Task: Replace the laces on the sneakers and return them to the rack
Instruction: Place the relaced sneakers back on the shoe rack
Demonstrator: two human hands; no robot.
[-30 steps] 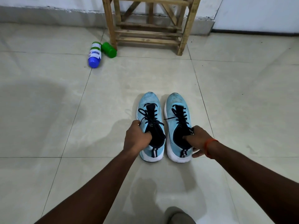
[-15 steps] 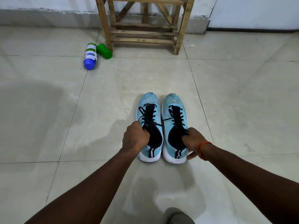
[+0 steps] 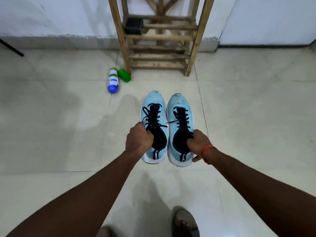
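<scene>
Two light blue sneakers with black laces and white soles hang side by side above the tiled floor, toes pointing away from me. My left hand (image 3: 138,140) grips the left sneaker (image 3: 153,106) by the collar on its outer side. My right hand (image 3: 198,142) grips the right sneaker (image 3: 178,106) at its collar, fingers inside the opening and thumb under the heel. The wooden shoe rack (image 3: 159,38) stands straight ahead against the wall.
A white, green and blue bottle (image 3: 113,80) lies on the floor beside a green cap-like object (image 3: 124,75), by the rack's left front leg. A dark box (image 3: 133,25) sits on a rack shelf. My sandalled foot (image 3: 185,221) is at the bottom edge.
Both hands have lifted the sneakers off the floor. The view has tilted up, so more of the rack and wall show.
</scene>
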